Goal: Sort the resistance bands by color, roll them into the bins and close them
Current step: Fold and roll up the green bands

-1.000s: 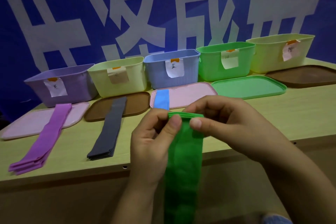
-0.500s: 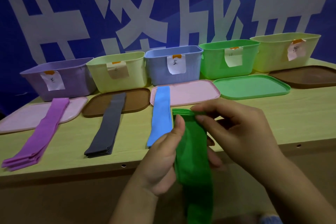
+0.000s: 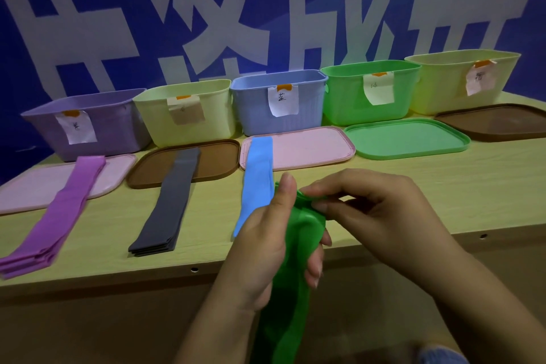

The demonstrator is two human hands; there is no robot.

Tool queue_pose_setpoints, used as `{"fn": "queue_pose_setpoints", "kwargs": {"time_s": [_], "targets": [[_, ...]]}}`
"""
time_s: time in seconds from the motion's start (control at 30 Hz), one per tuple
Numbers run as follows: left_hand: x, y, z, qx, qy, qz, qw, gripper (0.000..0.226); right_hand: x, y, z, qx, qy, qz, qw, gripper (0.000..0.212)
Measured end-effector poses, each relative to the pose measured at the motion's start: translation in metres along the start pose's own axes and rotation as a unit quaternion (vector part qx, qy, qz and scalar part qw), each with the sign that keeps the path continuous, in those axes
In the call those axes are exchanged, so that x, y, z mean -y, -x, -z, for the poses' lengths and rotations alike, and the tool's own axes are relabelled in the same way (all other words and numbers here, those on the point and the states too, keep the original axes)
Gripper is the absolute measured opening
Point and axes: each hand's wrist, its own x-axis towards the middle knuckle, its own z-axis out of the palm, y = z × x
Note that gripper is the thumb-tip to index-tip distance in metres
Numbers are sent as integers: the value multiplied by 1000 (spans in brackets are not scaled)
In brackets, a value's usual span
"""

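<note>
Gripping: left hand [image 3: 266, 245] is wrapping curled fingers [image 3: 314, 270] around the green band [image 3: 291, 275].
Pinching: right hand [image 3: 381, 216] is clamping the band's top end, just beyond the left thumb.
Hanging: band's length is trailing below the desk [image 3: 384, 186] edge.

A single head-worn camera gives the only view, looking forward and down from the person's own seat (there is no second view to share any part of the scene). It faces the front edge of the table [image 3: 413, 216] and, beyond it, a blue wall banner [image 3: 88, 9] with large white characters. The left hand [image 3: 274, 248] and right hand [image 3: 381, 216] sit closest to the lens, low and centre; the wide angle bends the table edge.
</note>
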Motion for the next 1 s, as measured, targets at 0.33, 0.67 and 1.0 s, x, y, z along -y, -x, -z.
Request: {"fn": "queue_pose_setpoints", "kwargs": {"time_s": [0.33, 0.67, 1.0], "targets": [[3, 1, 3, 21, 12, -18, 1000, 52, 4, -5, 14, 117, -110, -132, 978, 17], [10, 4, 18, 83, -71, -48, 993, 39, 9, -8, 16, 236, -106, -149, 955, 30], [18, -4, 9, 127, 175, 18, 976, 33, -3, -20, 5, 140, 23, -100, 985, 17]]}}
